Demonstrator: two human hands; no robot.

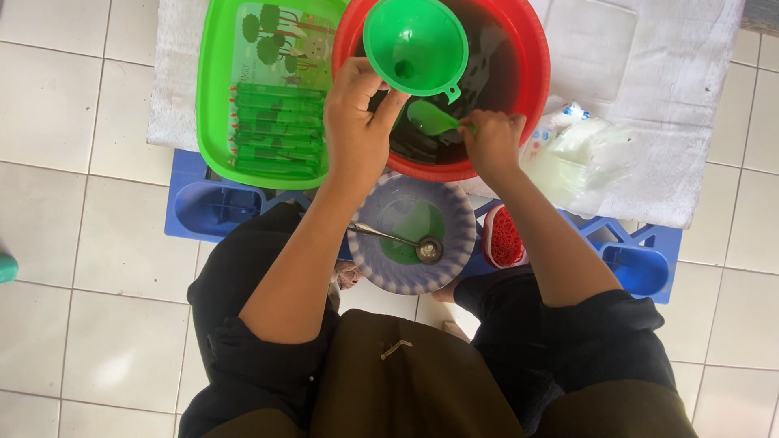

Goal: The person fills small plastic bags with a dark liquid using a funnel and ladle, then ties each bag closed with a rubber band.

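Observation:
My left hand (pixel 357 122) holds a green funnel (pixel 415 45) by its spout over a red basin (pixel 531 61) of dark liquid. My right hand (pixel 491 139) grips the handle of a green scoop (pixel 432 118), which dips into the basin near its front rim. Below my hands stands a bowl with a blue-striped rim (pixel 462 243), holding green liquid and a metal spoon (pixel 398 239). To the left a green tray (pixel 213 97) carries several long thin packets of green liquid (pixel 276 130) laid in a row.
A white cloth (pixel 673 97) covers the low surface, with a heap of clear plastic bags (pixel 580 150) right of the basin. A blue plastic crate (pixel 211 207) lies underneath. A small red ribbed object (pixel 505 237) sits beside the bowl. White floor tiles surround everything.

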